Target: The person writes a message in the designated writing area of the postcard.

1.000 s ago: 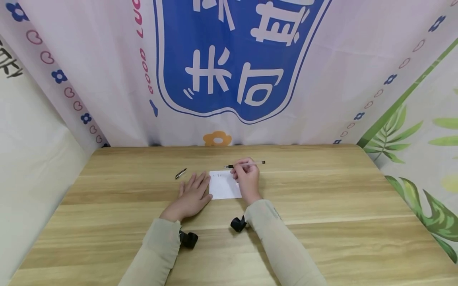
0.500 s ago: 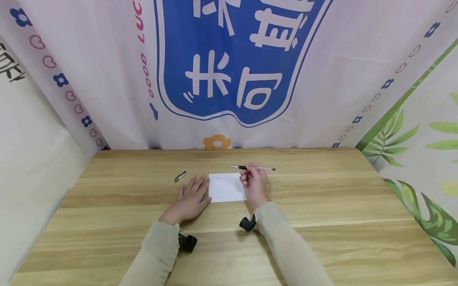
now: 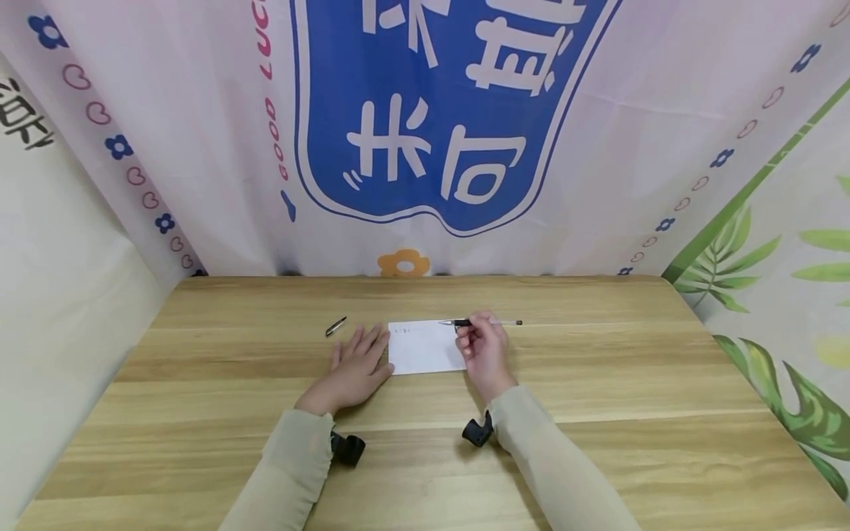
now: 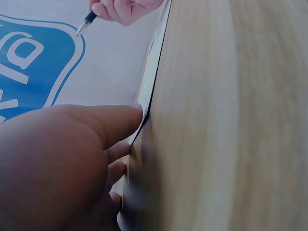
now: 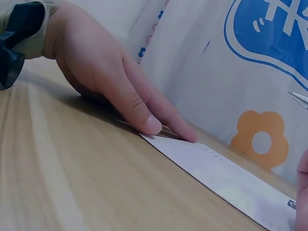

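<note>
The left hand (image 3: 355, 366) lies flat, fingers straight, on the desk (image 3: 598, 383), touching the paper (image 3: 425, 348) (its left edge). The right hand (image 3: 485, 350) pinches a pen (image 3: 488, 322) above the paper's far right corner.

Left hand (image 3: 355, 366) lies flat, fingers (image 5: 144, 118) straight; right hand (image 3: 487, 350) is raised with fingers curled.

paper (image 3: 425, 348): white
table (image 3: 598, 413): light wood grain
backdrop (image 3: 425, 110): pinkish white, blue emblem, orange flower
sleeves (image 3: 292, 472): beige
pen (image 3: 488, 322): clear, black grip
</note>
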A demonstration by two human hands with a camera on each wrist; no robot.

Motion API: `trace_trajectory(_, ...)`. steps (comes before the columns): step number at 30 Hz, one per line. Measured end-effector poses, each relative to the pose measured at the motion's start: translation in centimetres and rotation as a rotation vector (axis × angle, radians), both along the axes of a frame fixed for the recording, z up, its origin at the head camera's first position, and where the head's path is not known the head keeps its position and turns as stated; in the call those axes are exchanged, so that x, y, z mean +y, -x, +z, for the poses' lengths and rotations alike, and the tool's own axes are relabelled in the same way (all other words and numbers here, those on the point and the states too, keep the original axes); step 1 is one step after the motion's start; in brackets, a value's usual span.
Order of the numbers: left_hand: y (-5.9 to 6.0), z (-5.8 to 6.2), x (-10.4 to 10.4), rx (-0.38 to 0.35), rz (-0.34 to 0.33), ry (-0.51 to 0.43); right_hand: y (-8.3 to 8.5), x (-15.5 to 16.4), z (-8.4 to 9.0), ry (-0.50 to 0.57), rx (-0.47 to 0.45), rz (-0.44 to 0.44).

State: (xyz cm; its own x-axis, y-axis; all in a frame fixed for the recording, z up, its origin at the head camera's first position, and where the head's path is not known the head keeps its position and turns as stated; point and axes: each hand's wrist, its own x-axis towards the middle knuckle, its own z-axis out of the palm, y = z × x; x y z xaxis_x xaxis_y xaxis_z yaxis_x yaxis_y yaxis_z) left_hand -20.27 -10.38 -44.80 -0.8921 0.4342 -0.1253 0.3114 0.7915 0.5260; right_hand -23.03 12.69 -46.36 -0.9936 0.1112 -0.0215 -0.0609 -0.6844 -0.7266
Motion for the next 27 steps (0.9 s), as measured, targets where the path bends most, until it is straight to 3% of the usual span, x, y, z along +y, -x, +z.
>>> trace_trajectory(8,0.1,0.1,0.2,0.005,0.008,0.012,-0.3,0.0,-0.1,-0.007,0.028,0.011)
trace_trajectory(13,0.3,-0.3,0.2,0.041,0.053,-0.039,-0.3,0.0,-0.2,-0.032,0.043,0.013)
trace_trajectory(17,0.8,-0.3,0.2,0.127,0.150,-0.134,-0.4,0.0,-0.2,-0.063,0.054,0.014)
trace_trajectory(22,1.2,0.4,-0.4,0.214,0.294,-0.332,-0.4,0.0,-0.2,-0.065,0.054,-0.001)
trace_trajectory(27,1.6,1.0,-1.6,0.304,0.424,-0.414,-0.3,0.0,0.0,-0.084,0.062,0.006)
